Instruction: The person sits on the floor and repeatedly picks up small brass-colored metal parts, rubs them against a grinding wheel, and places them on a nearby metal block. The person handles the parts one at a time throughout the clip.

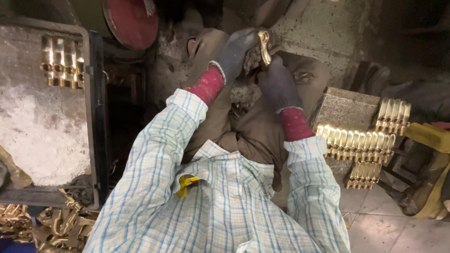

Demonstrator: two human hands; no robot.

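Note:
A shiny brass fitting (265, 46) sits between both my gloved hands at the top middle of the view. My left hand (236, 51), in a dark grey glove with a red cuff, grips it from the left. Wearing the same kind of glove, my right hand (277, 84) holds it from below and the right. Both hands hover above my lap, which is covered by brown cloth (253, 126). My checked shirt sleeves fill the lower middle.
Rows of polished brass pieces (358, 145) lie on a stone block (344, 110) at right. More brass pieces (63, 61) rest on a tray of white powder (42, 136) at left. Rough brass parts (51, 225) are heaped at bottom left. A red disc (133, 21) is above.

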